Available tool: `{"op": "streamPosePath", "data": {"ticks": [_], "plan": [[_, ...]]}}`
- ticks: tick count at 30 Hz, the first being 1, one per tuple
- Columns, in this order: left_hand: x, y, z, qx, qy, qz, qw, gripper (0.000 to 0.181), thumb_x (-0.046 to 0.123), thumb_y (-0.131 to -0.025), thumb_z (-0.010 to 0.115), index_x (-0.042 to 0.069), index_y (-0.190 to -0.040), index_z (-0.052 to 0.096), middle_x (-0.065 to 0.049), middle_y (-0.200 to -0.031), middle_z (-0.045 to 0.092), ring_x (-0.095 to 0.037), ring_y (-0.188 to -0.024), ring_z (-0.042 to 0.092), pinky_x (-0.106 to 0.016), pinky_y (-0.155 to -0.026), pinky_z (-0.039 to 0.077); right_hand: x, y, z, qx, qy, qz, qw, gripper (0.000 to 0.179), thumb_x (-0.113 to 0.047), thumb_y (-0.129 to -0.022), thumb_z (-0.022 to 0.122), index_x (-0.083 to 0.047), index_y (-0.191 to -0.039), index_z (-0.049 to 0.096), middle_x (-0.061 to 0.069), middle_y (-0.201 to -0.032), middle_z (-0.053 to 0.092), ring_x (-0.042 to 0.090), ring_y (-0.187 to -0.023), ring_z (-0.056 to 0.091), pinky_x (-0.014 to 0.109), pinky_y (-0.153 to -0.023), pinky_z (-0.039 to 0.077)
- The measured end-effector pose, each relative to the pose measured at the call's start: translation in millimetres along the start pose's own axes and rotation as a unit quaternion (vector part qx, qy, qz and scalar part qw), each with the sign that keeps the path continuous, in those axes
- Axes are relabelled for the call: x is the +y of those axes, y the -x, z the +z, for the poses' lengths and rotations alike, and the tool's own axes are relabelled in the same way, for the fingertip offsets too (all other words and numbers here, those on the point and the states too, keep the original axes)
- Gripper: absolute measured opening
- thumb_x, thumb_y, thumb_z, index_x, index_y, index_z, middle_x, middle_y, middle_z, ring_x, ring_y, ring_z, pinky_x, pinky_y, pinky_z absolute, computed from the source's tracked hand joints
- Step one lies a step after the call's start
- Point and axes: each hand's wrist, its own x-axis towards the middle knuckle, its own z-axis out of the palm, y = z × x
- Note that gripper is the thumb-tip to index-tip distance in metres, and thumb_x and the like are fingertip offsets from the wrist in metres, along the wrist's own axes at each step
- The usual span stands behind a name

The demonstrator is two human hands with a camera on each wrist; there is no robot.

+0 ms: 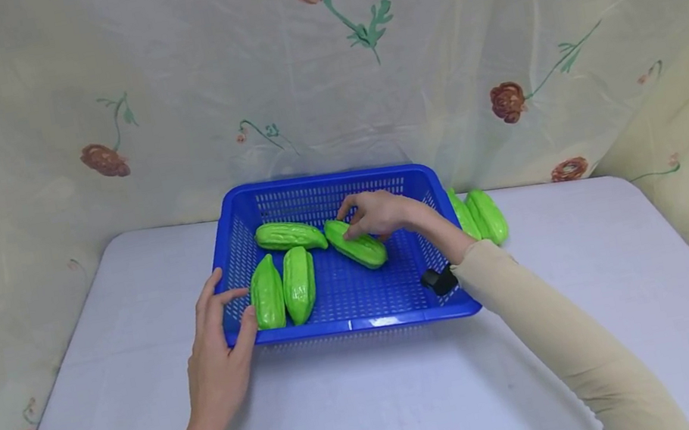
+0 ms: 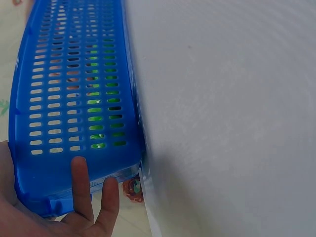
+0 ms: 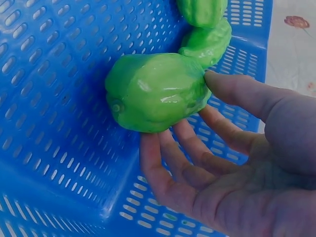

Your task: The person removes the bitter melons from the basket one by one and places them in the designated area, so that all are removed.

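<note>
A blue plastic basket (image 1: 364,325) with slotted walls stands on the table. My left hand (image 1: 221,360) holds its left front corner; in the left wrist view two fingers (image 2: 81,192) lie against the basket's outer wall. Inside the basket, my right hand (image 1: 378,210) holds a shiny green ridged gourd (image 1: 360,249) between thumb and fingers. The right wrist view shows the thumb on this gourd (image 3: 153,91) and the fingers along its other side. To its left lies another gourd (image 1: 288,235), with two more gourds (image 1: 299,284) side by side near the left wall.
Just right of the basket, two more green gourds (image 1: 487,217) lie on the white-covered table (image 1: 575,266), partly hidden by the basket and right forearm. A flowered curtain (image 1: 189,81) hangs behind the table and at both sides.
</note>
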Motion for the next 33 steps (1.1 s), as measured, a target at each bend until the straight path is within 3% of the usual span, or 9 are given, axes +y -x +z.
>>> {"op": "streamPosePath", "data": {"ticks": [6,13,17,20,25,33], "plan": [[0.5,0.2,-0.4,-0.002,0.003,0.000,1.0000,0.035,0.029,-0.112,0.054,0.014,-0.144,0.059,0.000,-0.180,0.028,-0.042,-0.160,0.041,-0.030,-0.059,0.043,-2,2.7,-2,0.003,-0.010,-0.006,0.9999,0.051,-0.027,-0.107,0.066,-0.012,-0.154,0.053,0.016,-0.152,0.064,0.018,-0.104,0.067,0.046,-0.087,0.062],[2.3,-0.8,-0.1,-0.002,0.006,0.005,1.0000,0.035,0.029,-0.112,0.054,0.014,-0.144,0.059,0.000,-0.179,0.028,-0.042,-0.160,0.040,-0.030,-0.062,0.045,-7,6.2,-5,0.020,-0.028,-0.014,0.9993,0.050,-0.027,-0.107,0.064,-0.012,-0.153,0.054,0.017,-0.152,0.064,0.024,-0.119,0.068,0.050,-0.093,0.062],[2.4,-1.8,0.2,-0.001,0.005,0.006,1.0000,0.035,0.029,-0.112,0.054,0.014,-0.144,0.059,0.000,-0.180,0.028,-0.041,-0.161,0.039,-0.032,-0.066,0.048,-11,9.1,-6,0.023,-0.023,-0.027,0.9991,0.050,-0.028,-0.107,0.064,-0.012,-0.154,0.054,0.017,-0.150,0.065,0.022,-0.109,0.069,0.051,-0.091,0.062],[2.3,-2.2,0.1,-0.001,0.004,0.006,1.0000,0.035,0.029,-0.112,0.054,0.014,-0.144,0.059,0.000,-0.180,0.028,-0.041,-0.161,0.038,-0.032,-0.067,0.048,-14,11.8,-8,0.023,-0.020,-0.034,0.9990,0.050,-0.029,-0.108,0.063,-0.013,-0.154,0.053,0.016,-0.151,0.065,0.024,-0.113,0.070,0.049,-0.091,0.062],[1.7,-2.5,-0.7,-0.001,0.005,0.002,1.0000,0.035,0.029,-0.112,0.054,0.015,-0.144,0.059,0.001,-0.180,0.028,-0.041,-0.160,0.040,-0.030,-0.061,0.044,-19,19.8,-13,0.024,-0.034,-0.031,0.9987,0.049,-0.028,-0.109,0.063,-0.014,-0.155,0.052,0.016,-0.154,0.063,0.031,-0.134,0.067,0.050,-0.099,0.062],[0.4,-0.8,-0.9,-0.003,0.009,-0.003,1.0000,0.035,0.029,-0.112,0.055,0.015,-0.144,0.059,0.001,-0.179,0.028,-0.042,-0.156,0.046,-0.030,-0.055,0.038,-19,33.8,-23,0.033,-0.055,-0.035,0.9973,0.049,-0.030,-0.108,0.063,-0.016,-0.153,0.053,0.015,-0.152,0.063,0.030,-0.135,0.065,0.049,-0.099,0.061]]}}
